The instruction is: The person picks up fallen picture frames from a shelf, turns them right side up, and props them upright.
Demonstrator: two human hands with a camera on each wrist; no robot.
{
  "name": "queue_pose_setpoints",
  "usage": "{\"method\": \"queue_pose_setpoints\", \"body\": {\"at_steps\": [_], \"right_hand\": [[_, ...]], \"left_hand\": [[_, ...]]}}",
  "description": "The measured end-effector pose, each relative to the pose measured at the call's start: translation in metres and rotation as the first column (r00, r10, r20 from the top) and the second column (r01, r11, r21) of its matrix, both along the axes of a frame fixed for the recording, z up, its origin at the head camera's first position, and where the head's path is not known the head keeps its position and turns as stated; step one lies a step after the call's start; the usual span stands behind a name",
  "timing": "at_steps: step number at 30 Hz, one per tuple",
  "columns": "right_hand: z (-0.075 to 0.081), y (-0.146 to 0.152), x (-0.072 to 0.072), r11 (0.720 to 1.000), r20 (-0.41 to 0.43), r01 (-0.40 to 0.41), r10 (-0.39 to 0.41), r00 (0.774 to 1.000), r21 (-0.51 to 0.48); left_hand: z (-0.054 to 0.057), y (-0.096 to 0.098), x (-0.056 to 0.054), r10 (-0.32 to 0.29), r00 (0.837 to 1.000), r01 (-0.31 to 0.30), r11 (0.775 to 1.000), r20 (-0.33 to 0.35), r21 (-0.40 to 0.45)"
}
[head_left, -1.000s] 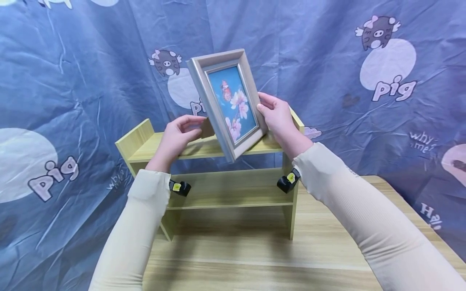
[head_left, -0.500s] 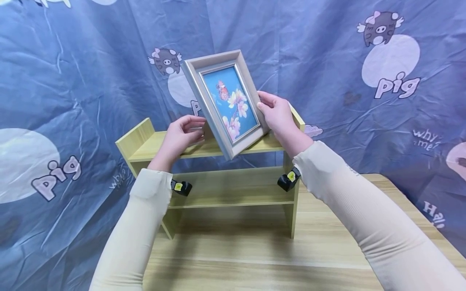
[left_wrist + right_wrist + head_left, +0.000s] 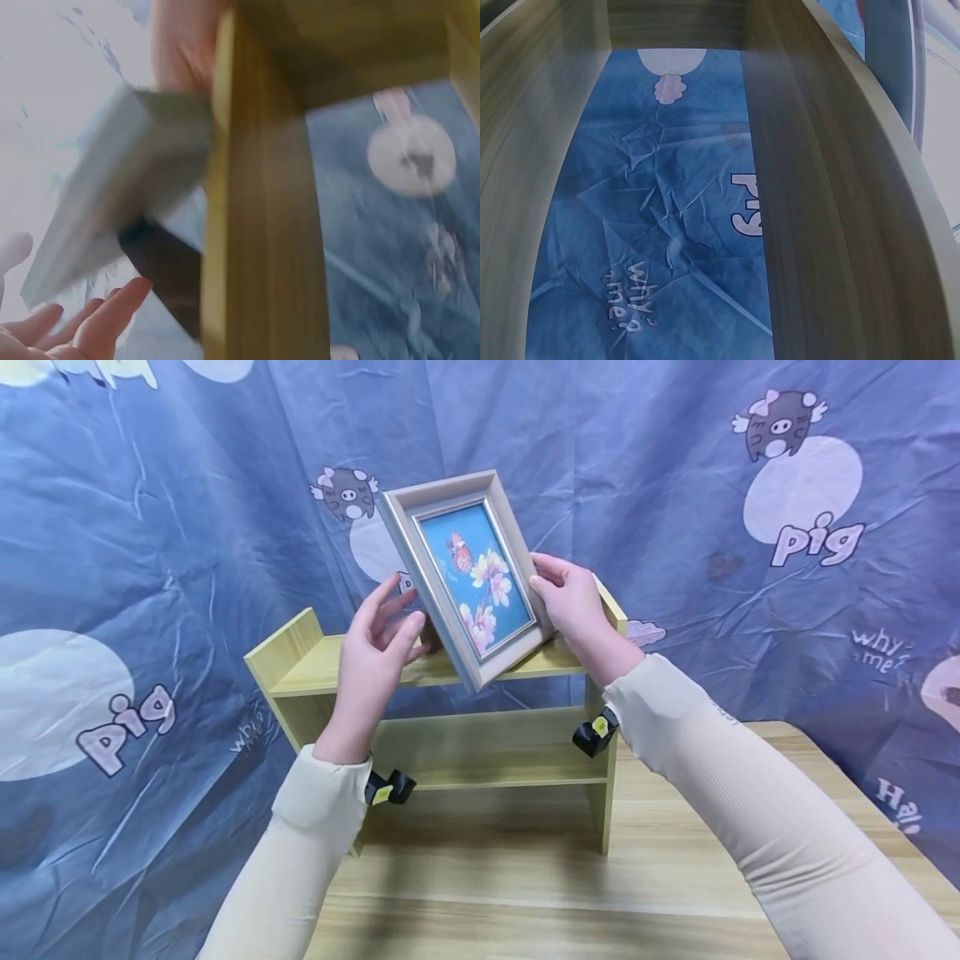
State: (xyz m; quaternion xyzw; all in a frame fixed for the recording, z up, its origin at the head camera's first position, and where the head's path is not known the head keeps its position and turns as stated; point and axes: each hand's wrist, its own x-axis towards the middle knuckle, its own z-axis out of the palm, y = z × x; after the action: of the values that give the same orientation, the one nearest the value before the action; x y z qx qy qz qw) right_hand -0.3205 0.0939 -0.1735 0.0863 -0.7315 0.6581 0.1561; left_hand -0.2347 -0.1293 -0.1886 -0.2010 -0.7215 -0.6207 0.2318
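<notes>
A picture frame (image 3: 480,577), pale with a blue flower-and-butterfly print, is tilted above the top board of a small wooden shelf (image 3: 330,664). My right hand (image 3: 570,597) grips its right edge, thumb in front and fingers partly hidden behind. Beside the frame's left edge my left hand (image 3: 378,643) is spread, its fingers apart and loosely bent, holding nothing. In the left wrist view, the blurred frame has a dark flat stand (image 3: 169,270) sticking out from its back, near the left fingers (image 3: 112,319). Whether the frame's lower corner touches the shelf I cannot tell.
The shelf has a raised side panel (image 3: 285,647) at its left end and a lower board (image 3: 487,756). It stands on a wood-grain table (image 3: 675,860). Behind hangs a blue curtain (image 3: 660,527) printed with pigs.
My left hand has let go of the brown stand behind the frame, spread its fingers, and its wrist has dropped. The frame has turned slightly to face me more; the right hand keeps its grip.
</notes>
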Motion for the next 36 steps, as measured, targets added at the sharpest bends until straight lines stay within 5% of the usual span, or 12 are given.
{"method": "queue_pose_setpoints", "body": {"at_steps": [5,9,21,29,36], "right_hand": [[0.000,0.001,-0.001,1.000,0.005,-0.007,0.007,1.000,-0.007],[0.002,0.000,-0.001,1.000,0.011,-0.016,0.016,1.000,-0.014],[0.004,0.002,0.002,1.000,-0.001,0.000,0.000,1.000,-0.007],[0.001,0.003,0.003,1.000,0.019,0.025,-0.025,1.000,-0.004],[-0.001,0.006,0.006,0.995,-0.033,0.069,-0.067,0.997,0.074]], "left_hand": [[0.000,0.016,0.012,-0.096,0.991,0.092,0.995,0.097,0.048],[-0.002,0.026,0.016,-0.090,0.989,0.085,0.995,0.121,0.041],[-0.004,0.033,0.013,-0.045,0.995,0.041,0.998,0.091,0.042],[-0.003,0.028,0.011,-0.077,0.989,0.073,0.997,0.129,0.038],[0.001,0.011,-0.004,-0.147,0.974,0.141,0.989,0.175,0.047]]}}
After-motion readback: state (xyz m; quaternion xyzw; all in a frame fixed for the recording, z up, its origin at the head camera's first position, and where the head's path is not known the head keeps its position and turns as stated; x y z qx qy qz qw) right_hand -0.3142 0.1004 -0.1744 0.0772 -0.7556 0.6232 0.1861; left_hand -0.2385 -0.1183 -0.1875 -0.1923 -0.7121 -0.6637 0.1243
